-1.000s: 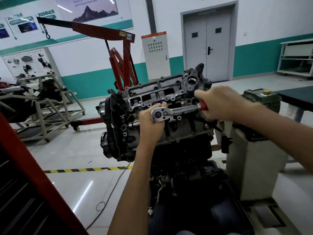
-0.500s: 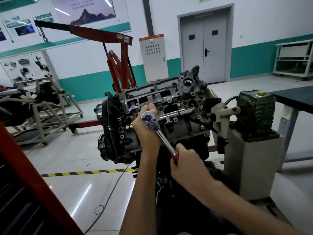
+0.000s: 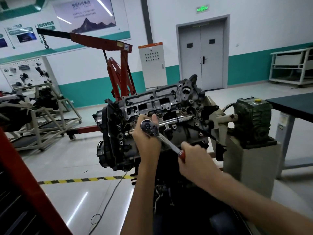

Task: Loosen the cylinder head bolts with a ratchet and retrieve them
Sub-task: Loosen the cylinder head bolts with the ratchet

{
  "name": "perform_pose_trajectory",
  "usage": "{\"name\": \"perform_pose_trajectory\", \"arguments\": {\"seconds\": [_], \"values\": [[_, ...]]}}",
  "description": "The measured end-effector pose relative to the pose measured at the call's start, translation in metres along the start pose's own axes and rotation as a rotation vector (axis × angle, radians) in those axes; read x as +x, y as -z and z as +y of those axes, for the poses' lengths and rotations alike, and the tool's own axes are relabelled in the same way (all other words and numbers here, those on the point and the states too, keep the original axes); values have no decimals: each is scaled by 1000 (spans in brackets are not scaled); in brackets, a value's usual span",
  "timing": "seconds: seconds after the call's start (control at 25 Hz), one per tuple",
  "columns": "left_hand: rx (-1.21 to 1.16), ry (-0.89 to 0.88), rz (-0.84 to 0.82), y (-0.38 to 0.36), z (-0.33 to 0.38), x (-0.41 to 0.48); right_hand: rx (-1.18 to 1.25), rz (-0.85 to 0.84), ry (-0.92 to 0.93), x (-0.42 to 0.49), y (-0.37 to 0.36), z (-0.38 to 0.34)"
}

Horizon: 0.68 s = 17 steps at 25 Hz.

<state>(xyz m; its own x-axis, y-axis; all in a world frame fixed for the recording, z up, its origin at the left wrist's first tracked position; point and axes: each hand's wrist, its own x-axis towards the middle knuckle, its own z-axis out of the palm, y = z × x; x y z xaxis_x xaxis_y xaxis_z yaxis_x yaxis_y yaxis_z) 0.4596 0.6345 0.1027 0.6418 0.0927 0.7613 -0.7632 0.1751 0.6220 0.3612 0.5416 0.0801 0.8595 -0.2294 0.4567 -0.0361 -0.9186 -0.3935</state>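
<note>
The ratchet [image 3: 166, 140] is held at both ends. Its round head is cupped by the left hand [image 3: 147, 141], with the fingers curled round it and the thumb raised beside it. The red grip at the other end is clasped in the closed fist of the right hand [image 3: 194, 160]. The handle's long axis is seen to run from the head, at upper left, down and to the right — toward the person.

From behind the head a chrome extension [image 3: 177, 119] is carried away up and to the right. Its far tip is sunk in a well near the right end of the cylinder head [image 3: 152, 100]. The bolt itself is hidden in that well, and no loose bolts can be made out on the engine.

The step in hand is judged to be the loosening of this one bolt, with retrieval not yet begun. The handle appears to be set roughly square to the extension, so a swing of the right hand would be turned into twist along the extension. The left hand — the nearer to the bolt — is needed only to steady the head and hold the extension in line with the well. Should the head be allowed to tilt, the socket could be levered off the bolt. Whether the next swing is a working stroke or a return cannot be told.
</note>
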Motion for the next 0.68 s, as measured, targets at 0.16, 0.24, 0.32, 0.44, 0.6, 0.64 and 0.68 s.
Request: {"name": "perform_pose_trajectory", "arguments": {"seconds": [0.16,0.24,0.32,0.44,0.6,0.64,0.68], "values": [[-164,17,-2,-2,1,5,135,-106,3,-18,-20,-17],[-21,-18,-8,9,-8,10,-87,-96,141,5,8,-2],[68,-42,-70,13,-7,16,-323,-21,270,39,50,14],[141,-83,-131,9,-2,17,-413,221,390,62,83,21],[21,12,-51,7,-2,13,-282,354,354,9,34,15],[23,6,-27,2,0,10,-208,307,290,-4,15,12],[2,-3,-12,-4,2,6,-123,261,204,-13,-2,7]]}}
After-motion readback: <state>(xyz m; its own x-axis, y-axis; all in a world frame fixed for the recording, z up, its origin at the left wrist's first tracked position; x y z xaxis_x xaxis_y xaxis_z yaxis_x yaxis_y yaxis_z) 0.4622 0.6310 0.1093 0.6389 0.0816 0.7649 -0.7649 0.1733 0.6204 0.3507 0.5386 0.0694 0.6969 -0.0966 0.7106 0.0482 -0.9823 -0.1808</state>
